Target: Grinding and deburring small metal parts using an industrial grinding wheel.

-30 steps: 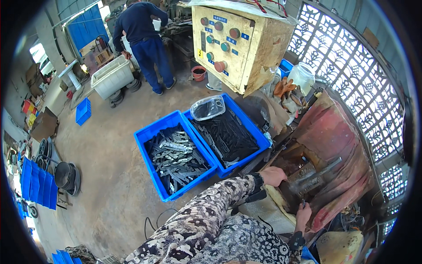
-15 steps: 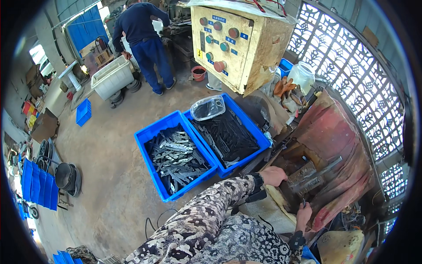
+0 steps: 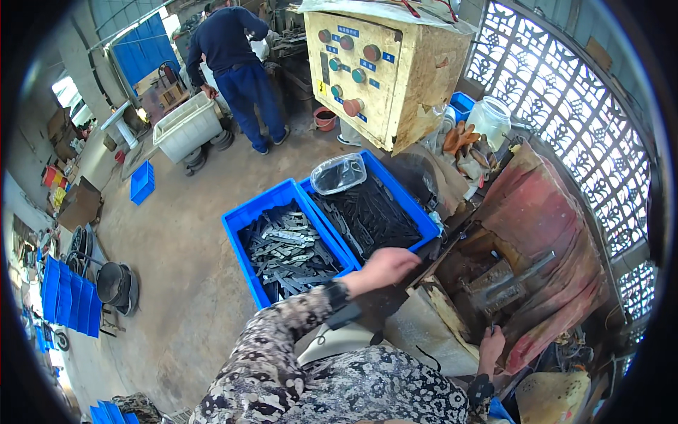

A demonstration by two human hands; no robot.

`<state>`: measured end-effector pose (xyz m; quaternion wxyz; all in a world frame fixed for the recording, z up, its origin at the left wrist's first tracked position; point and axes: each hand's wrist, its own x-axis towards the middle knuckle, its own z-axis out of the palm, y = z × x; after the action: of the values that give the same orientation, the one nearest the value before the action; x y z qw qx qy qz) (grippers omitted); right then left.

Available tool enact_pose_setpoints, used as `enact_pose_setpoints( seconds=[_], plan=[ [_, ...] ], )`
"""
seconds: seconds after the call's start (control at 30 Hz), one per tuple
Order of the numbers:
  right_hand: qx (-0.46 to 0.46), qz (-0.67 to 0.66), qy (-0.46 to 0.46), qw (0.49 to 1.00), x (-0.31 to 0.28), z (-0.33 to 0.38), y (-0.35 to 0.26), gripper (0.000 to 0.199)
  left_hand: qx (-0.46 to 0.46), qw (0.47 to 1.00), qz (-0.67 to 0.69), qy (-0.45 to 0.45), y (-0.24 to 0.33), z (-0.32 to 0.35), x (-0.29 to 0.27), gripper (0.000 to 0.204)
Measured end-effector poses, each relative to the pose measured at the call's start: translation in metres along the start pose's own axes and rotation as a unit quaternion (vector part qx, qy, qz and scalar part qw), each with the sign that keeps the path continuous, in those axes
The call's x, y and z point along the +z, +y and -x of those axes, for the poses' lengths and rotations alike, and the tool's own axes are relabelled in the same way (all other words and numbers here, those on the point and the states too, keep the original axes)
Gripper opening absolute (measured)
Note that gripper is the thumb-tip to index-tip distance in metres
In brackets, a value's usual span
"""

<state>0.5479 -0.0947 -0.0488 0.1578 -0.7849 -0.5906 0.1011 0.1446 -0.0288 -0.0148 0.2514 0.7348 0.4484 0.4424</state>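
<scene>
My left hand [image 3: 387,272] is over the near edge of the right-hand blue crate [image 3: 428,227]. Its fingers are loosely bent and slightly apart, and no object shows in them. In that crate lie dark flat metal strips [image 3: 374,219]; a clear plastic tub [image 3: 338,174] rests on its far left part. The left-hand blue crate [image 3: 239,249] has shinier metal strips [image 3: 288,247] heaped in it. At the machine's grimy work recess, my right hand [image 3: 491,348] is closed round a thin, rod-like piece, mostly hidden by the fingers. A metal block [image 3: 494,283] sits just beyond it.
A stained red cloth [image 3: 558,233] drapes the machine's right side. The yellowed control box [image 3: 381,78] with buttons juts in above the crates. Farther off, another person [image 3: 233,71] bends by a white tub [image 3: 187,127]. Stacked blue bins [image 3: 70,297] stand far left.
My left hand has drawn back from the machine's work recess, moving left to the crate's near edge. My right hand stays in nearly the same place. The view has shifted slightly.
</scene>
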Motion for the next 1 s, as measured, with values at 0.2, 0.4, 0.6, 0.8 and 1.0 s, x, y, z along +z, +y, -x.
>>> enact_pose_setpoints(
  seconds=[0.2,0.4,0.6,0.8,1.0],
  plan=[
    [-0.009,0.022,-0.012,1.0,0.013,-0.001,0.023,0.019,-0.341,0.928,-0.09,0.121,-0.073,0.113,-0.073,0.014],
    [-0.026,0.032,-0.009,0.999,0.019,-0.027,0.02,0.021,-0.297,0.869,-0.362,0.16,-0.137,0.164,-0.133,0.016],
    [-0.018,0.019,-0.013,1.0,0.021,-0.027,0.012,0.023,-0.282,0.861,-0.419,0.056,-0.154,0.151,-0.137,0.024],
    [0.022,0.015,-0.008,1.0,0.014,-0.022,0.007,0.024,-0.142,0.88,-0.454,-0.023,-0.149,0.107,-0.104,0.027],
    [0.072,0.042,0.009,0.996,0.009,-0.022,-0.012,0.026,-0.083,0.816,-0.533,-0.21,-0.166,0.071,-0.097,0.024]
  ],
)
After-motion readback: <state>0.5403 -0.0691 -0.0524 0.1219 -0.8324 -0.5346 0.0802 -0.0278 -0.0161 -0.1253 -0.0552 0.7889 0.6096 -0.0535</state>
